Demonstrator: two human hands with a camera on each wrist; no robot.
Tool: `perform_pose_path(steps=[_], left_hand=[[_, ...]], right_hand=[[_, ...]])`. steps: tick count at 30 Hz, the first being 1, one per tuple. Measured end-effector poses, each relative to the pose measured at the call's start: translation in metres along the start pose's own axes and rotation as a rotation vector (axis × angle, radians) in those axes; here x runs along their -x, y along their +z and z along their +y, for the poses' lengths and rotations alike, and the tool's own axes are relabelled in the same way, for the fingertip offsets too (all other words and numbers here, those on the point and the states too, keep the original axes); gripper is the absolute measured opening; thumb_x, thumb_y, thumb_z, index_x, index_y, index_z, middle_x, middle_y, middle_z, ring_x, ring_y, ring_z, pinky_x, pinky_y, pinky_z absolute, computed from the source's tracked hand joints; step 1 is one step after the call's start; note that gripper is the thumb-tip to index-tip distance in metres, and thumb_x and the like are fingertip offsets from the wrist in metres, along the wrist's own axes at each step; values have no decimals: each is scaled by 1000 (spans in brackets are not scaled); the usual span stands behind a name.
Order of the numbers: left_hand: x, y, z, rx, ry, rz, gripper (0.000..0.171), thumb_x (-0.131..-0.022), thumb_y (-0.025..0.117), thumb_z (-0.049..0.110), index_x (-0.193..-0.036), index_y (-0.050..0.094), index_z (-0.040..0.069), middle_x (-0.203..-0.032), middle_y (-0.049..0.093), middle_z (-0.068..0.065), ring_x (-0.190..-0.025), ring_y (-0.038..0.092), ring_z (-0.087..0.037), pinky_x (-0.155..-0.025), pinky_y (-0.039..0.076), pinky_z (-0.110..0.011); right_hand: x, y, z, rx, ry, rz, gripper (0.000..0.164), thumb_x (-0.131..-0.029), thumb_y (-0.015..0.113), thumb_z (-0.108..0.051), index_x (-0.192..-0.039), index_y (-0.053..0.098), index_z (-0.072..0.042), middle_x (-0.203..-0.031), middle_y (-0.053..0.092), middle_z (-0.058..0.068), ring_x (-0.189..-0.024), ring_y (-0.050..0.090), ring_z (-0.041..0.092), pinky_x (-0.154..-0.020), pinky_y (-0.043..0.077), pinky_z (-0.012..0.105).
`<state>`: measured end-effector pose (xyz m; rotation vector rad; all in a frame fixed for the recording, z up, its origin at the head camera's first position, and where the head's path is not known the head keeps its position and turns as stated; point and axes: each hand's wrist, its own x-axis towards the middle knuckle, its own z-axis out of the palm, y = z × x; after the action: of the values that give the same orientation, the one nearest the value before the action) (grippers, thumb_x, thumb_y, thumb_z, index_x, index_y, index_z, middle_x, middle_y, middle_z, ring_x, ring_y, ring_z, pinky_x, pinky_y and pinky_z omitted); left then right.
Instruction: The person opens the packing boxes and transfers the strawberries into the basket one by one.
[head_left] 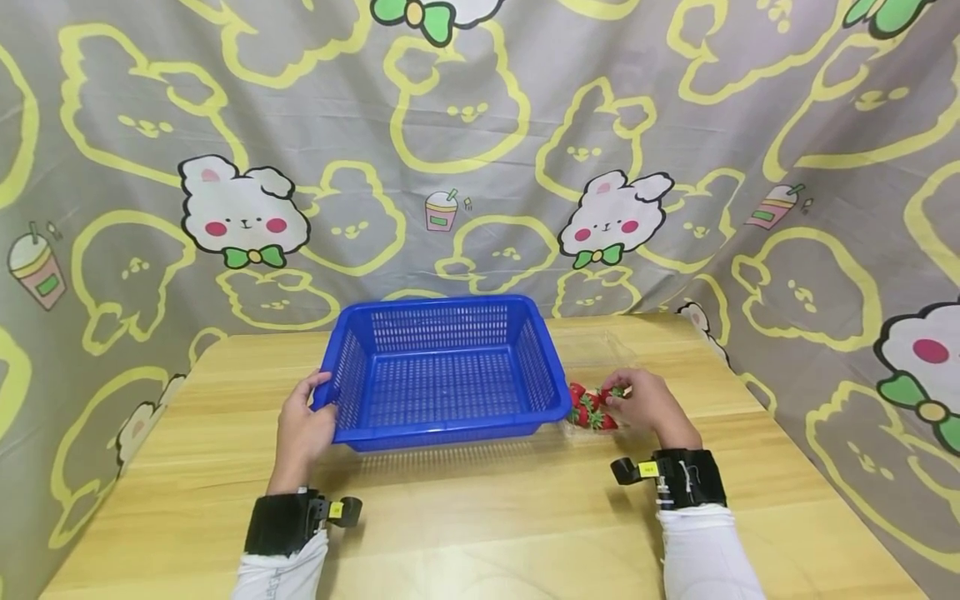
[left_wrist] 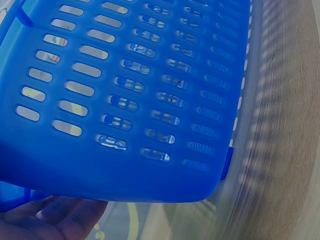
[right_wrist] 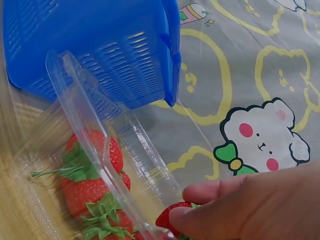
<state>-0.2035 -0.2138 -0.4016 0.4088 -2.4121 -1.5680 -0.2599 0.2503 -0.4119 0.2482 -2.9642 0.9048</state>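
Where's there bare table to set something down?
Bare wooden tabletop lies left of the left hand and right of the right hand; in front of the blue basket looks open too. Crowded: right of the basket, with strawberries in a clear container.

Head view looks forward and down — close wrist views share the blue basket [head_left: 450, 428].

Blue basket [head_left: 442, 379] with lots of little holes, open top up, held by the left grip [head_left: 306, 429]. Just beside it, red strawberries [head_left: 588, 410] with green leaves, bunched in a clear box [right_wrist: 82, 112]. One strawberry [right_wrist: 163, 218], pinched in the right grip [head_left: 647, 404].
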Motion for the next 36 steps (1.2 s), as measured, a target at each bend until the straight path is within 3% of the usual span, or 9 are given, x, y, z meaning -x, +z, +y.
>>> perform_pose_path(steps=[5,18,26,36], left_hand=[[0,0,1,-10,3,-3,51,-85,41,1,-135,39,9,-147,27,-6,-121,38,-35,-89,37,-58],[-1,-1,1,16,13,-20,49,-87,41,1,-136,39,9,-148,24,-3,-125,35,-37,-94,36,-53],[-2,2,1,34,20,-30,50,-87,41,1,-136,39,10,-147,26,-7,-120,39,-36,-92,38,-53],[-1,0,-6,-14,30,-23,50,-85,42,2,-135,40,8,-148,25,-4,-128,30,-36,-97,31,-54]], right_hand=[[-1,-1,-1,-3,-42,36,12,-81,65,-10,-93,63,-10,-95,60,12,-73,57,20,-63,46,36],[-2,1,-6,-59,-55,133,20,-82,65,-14,-98,56,-6,-91,59,11,-74,60,21,-66,48,39],[1,-4,-8,-54,-44,199,21,-82,66,-16,-99,57,-7,-93,63,12,-75,59,22,-61,48,35],[4,3,-13,-89,-44,247,22,-81,67,-17,-99,58,-7,-95,62,12,-71,56,19,-57,47,28]])
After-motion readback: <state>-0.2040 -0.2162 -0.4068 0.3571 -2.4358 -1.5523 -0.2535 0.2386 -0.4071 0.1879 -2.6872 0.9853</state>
